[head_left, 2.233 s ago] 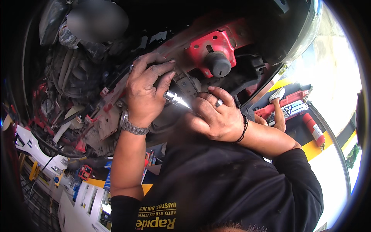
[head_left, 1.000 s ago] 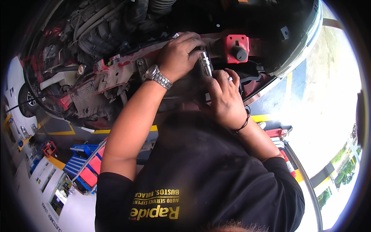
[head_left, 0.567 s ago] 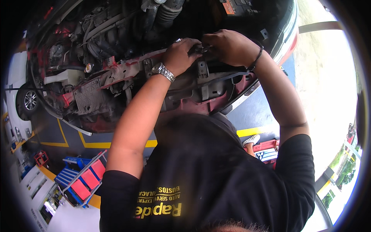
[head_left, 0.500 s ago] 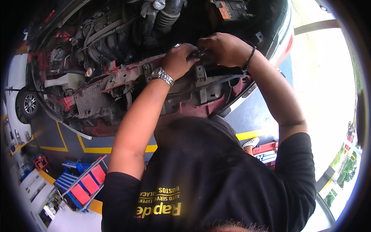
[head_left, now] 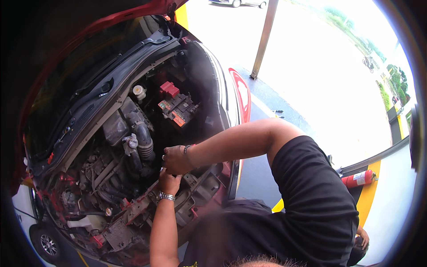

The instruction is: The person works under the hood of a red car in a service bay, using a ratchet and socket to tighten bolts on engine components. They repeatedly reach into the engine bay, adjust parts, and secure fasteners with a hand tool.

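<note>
My left hand, with a metal-band watch at the wrist, is closed at the front crossmember of a red car's engine bay. Right above it, almost touching, my right hand has its fingers curled down, a dark bracelet on that wrist. What the fingers pinch between them is hidden. Beside my hands runs a ribbed black air hose. Farther in sits a battery with a red terminal cover. Below my right hand are grey brackets on the front end.
The raised red hood arches over the far left. A red headlight or lamp edges the fender. A fire extinguisher lies at right by a yellow stripe, and another person's arm shows below it. A post stands beyond the car.
The view has swung, showing more of the engine bay and hood. My right elbow is now lifted outward, and my right hand is above the left instead of beside it.
</note>
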Demonstrator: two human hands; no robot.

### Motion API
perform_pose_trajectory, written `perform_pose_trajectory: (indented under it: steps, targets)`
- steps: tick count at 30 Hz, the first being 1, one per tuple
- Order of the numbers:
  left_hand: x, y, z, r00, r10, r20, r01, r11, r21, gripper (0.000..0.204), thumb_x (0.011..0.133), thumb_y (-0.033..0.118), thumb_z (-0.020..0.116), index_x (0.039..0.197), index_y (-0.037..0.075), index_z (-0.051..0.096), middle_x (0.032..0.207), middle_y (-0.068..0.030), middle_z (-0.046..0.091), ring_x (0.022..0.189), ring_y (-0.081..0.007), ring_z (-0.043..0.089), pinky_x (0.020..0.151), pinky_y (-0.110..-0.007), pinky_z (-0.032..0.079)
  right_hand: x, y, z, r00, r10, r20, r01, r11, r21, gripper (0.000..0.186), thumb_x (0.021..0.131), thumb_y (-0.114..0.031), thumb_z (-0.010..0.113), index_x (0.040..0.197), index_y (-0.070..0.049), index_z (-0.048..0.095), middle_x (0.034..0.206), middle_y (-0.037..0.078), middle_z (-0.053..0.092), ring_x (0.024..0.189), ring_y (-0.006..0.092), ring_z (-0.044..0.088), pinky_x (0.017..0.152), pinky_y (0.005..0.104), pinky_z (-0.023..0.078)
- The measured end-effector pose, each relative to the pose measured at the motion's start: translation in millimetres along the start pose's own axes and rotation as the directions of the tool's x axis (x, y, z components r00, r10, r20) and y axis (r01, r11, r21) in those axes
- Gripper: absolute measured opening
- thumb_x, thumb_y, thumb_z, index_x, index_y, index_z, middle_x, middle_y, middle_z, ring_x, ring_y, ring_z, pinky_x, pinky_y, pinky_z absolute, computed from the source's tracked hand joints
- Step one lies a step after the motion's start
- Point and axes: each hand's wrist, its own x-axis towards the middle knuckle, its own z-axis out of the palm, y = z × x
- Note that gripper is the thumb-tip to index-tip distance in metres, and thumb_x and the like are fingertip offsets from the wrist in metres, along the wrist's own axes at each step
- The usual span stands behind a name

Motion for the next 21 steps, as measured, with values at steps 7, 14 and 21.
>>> perform_pose_trajectory:
  steps: [7, 14, 21]
  targets:
    - [3, -8, 9, 0.992, -0.126, 0.019, 0.125, 0.991, 0.041, 0.039, 0.074, 0.018, 0.080, 0.107, 0.003, 0.067, 0.107, -0.0213, 0.067, 0.103, -0.0414, 0.063, 0.086, -0.047, 0.052, 19, 0, 28, 0.971, -0.239, 0.030, 0.241, 0.964, -0.115, 0.021, 0.083, -0.027, 0.064, 0.083, -0.009, 0.075, 0.087, 0.006, 0.073, 0.089, 0.0249, 0.069, 0.084, 0.0412, 0.051]
    - [2, 1, -3, 0.976, -0.197, 0.094, 0.189, 0.978, 0.091, 0.040, 0.079, 0.028, 0.076, 0.108, 0.003, 0.064, 0.106, -0.0212, 0.068, 0.104, -0.0410, 0.062, 0.087, -0.046, 0.051, 55, -32, 20, 0.712, 0.650, 0.267, -0.690, 0.718, 0.091, 0.023, 0.079, -0.028, 0.067, 0.085, -0.009, 0.077, 0.086, 0.005, 0.074, 0.086, 0.0252, 0.072, 0.068, 0.0416, 0.056]
    - [6, 2, 1, 0.994, -0.105, -0.008, 0.105, 0.994, -0.028, 0.048, 0.081, 0.032, 0.075, 0.118, 0.005, 0.060, 0.109, -0.0212, 0.068, 0.107, -0.0394, 0.063, 0.089, -0.048, 0.050, 78, -43, 95, 0.695, 0.675, 0.249, -0.718, 0.665, 0.204, 0.023, 0.086, -0.025, 0.061, 0.099, -0.014, 0.076, 0.094, 0.004, 0.074, 0.090, 0.0211, 0.071, 0.072, 0.0374, 0.055]
